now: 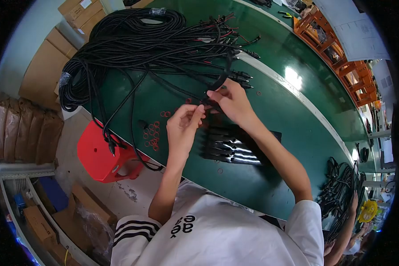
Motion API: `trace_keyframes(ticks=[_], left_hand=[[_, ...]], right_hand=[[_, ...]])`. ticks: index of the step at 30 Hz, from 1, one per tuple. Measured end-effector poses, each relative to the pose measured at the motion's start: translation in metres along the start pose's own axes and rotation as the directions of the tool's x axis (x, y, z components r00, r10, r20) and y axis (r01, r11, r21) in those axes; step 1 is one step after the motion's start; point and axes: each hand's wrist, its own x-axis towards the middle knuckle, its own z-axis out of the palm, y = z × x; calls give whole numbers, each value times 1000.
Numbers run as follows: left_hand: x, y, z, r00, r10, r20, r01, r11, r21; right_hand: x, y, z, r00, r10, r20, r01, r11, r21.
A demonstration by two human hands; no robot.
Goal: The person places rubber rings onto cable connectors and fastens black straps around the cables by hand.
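Head view: the right hand [231,101] pinches a black cable [221,80], likely light, bendy, best gripped near its end; whether the left hand [183,123] holds anything is unclear.

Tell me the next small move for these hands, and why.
Probably steady the black cable with the right hand and ease the left hand onto the held part: the right hand pinches it, and the left hand sits close beside, though whether it holds anything is unclear.

Cables [133,42] are mostly black, rings [153,142] orange-red, tabletop [303,144] green. Stool [104,156] is bright red, shirt [235,232] white with black sleeve stripes [131,230].
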Motion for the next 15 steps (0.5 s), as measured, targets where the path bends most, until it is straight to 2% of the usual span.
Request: trace_keyframes(ticks=[1,3,4,8,10,11,13,15], left_hand=[[-1,-1,-1,1000,-27,9,27,999,-40],[0,-1,-5,997,-69,24,70,995,-65],[0,-1,-9,993,-112,37,115,989,-89],[7,-6,-14,996,-59,68,61,998,-24],[10,-8,-12,996,-66,57,67,998,-17],[11,-7,-11,996,-65,59,66,998,-18],[11,-5,-11,998,-41,42,40,999,12],[12,-4,-9,1000,-10,21,10,1000,25]], right_hand=[[-2,-9,-5,1000,2,-7,-2,1000,-2],[-3,-29,-15,922,321,215,-371,891,260],[-1,-27,-20,908,357,218,-399,896,193],[-5,-35,-19,898,378,225,-422,885,199],[-10,-39,-15,937,325,131,-341,931,131],[-10,-37,-16,937,324,129,-340,931,130],[-10,-32,-15,956,256,145,-285,927,245],[-10,-33,-12,969,216,117,-236,951,198]])
